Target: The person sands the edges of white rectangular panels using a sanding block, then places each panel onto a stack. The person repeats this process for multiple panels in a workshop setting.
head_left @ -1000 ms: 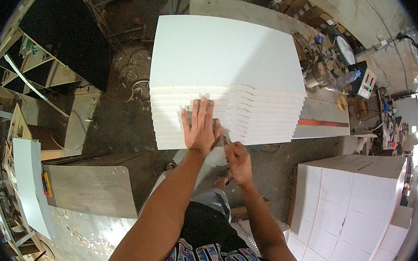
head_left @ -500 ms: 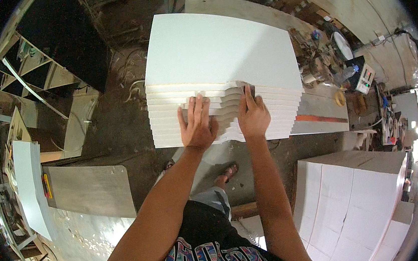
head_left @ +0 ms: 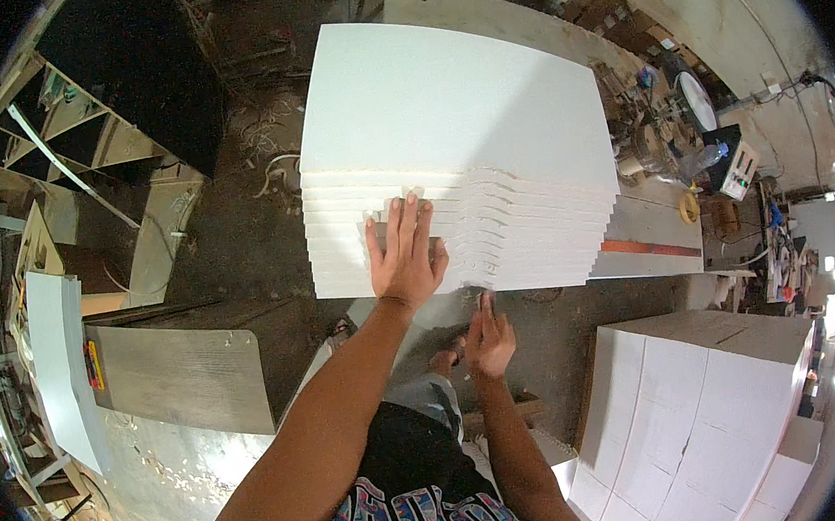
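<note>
A stack of white boards (head_left: 462, 95) lies on the workbench, its near edges fanned out like steps. A wavy notch runs down the middle of those stepped edges. My left hand (head_left: 408, 261) rests flat on the steps, left of the notch, fingers stretched and apart. Just off the near edge of the stack, below the notch, is my right hand (head_left: 491, 342), its fingers closed together and pointing at the boards. A small dark piece shows at its fingertips, too little of it visible to name.
At right of the boards, the workbench (head_left: 645, 218) carries an orange-red strip (head_left: 650, 249), a yellow tape roll (head_left: 689, 207) and cluttered tools. Large white stacked blocks (head_left: 653, 409) stand at lower right. A grey panel (head_left: 177, 374) and an upright white board (head_left: 61, 365) are at left.
My right hand has come down the stepped edges toward me, from the top of the notch to just off the near edge. The left hand stays on the boards.
</note>
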`<control>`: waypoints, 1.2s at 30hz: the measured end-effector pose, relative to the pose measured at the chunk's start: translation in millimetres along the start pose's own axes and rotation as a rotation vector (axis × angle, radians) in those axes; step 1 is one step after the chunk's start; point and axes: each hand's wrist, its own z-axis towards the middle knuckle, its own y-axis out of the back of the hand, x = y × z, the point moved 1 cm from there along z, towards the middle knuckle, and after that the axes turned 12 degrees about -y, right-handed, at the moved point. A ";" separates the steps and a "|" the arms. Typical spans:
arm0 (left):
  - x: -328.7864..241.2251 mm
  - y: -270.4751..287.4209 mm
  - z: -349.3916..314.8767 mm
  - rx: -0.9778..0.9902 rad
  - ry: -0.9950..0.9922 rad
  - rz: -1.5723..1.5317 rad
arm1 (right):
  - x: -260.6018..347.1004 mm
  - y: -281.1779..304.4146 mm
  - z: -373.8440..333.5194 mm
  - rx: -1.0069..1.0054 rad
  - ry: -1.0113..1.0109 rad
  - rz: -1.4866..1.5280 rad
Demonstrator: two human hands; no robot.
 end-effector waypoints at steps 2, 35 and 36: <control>-0.9 1.3 -0.1 -0.059 -0.025 0.013 | 12.5 12.7 26.2 0.005 -0.013 0.032; 0.4 2.8 -2.5 -0.112 -0.002 -0.074 | 81.9 -2.9 215.1 -0.090 0.371 -0.064; 0.5 1.7 -2.4 -0.029 0.014 -0.035 | 73.1 1.6 204.2 -0.058 0.362 -0.048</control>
